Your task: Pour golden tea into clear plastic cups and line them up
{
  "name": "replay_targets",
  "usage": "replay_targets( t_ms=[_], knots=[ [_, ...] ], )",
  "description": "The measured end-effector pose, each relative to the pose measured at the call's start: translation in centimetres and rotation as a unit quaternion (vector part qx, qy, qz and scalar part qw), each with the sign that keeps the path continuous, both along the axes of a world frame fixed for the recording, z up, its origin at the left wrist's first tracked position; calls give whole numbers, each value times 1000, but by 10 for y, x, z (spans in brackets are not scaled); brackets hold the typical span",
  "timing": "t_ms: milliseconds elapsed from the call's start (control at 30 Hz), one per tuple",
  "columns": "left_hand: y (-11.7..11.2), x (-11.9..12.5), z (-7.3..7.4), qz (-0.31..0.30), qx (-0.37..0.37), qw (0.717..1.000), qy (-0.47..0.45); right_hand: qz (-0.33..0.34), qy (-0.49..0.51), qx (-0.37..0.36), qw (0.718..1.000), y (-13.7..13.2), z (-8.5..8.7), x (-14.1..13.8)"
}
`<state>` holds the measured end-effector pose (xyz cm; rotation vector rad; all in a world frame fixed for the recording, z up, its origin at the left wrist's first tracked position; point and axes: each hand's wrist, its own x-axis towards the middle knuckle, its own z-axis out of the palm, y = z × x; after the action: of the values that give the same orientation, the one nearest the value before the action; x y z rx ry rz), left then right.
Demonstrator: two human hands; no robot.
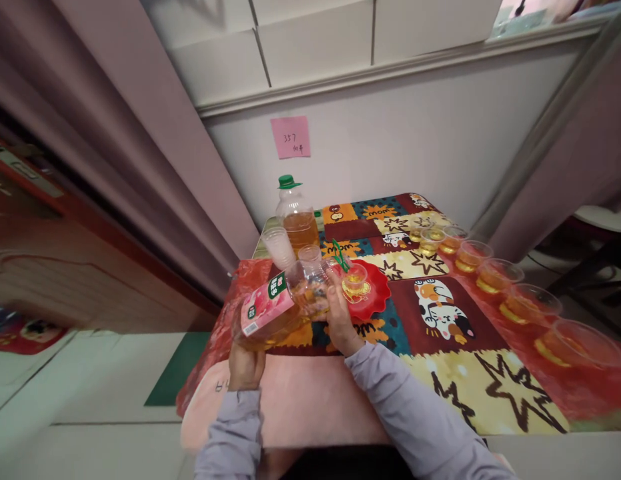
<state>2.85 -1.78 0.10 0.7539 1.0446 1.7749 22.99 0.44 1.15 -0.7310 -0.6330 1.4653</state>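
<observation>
Pink-labelled bottle (267,308) leans to two o'clock, fingers of left hand (246,367) and right hand (343,321) gripping; probably pouring, so tip gently next.

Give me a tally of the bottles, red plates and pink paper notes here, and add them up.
Bottles: 2, a tilted bottle in the hands and a standing bottle
Red plate: 1
Pink note on the wall: 1
Total: 4

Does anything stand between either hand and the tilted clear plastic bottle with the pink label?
Nothing visible: the left hand supports the pink-labelled clear bottle at its lower end; the right hand touches its upper part.
</observation>
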Motion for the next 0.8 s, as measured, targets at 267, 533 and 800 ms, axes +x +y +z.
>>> replay_targets(
  t_ms=[267, 533, 800],
  knots=[
    [1, -13, 4, 154, 21, 987, 45, 12, -28, 26, 999, -1, -7, -4],
    [0, -19, 78, -84, 92, 806, 579, -27, -116, 131, 984, -5, -7, -5],
    [8, -12, 72, -71, 85, 692, 713, 3, -72, 117, 990, -9, -15, -9]
  ],
)
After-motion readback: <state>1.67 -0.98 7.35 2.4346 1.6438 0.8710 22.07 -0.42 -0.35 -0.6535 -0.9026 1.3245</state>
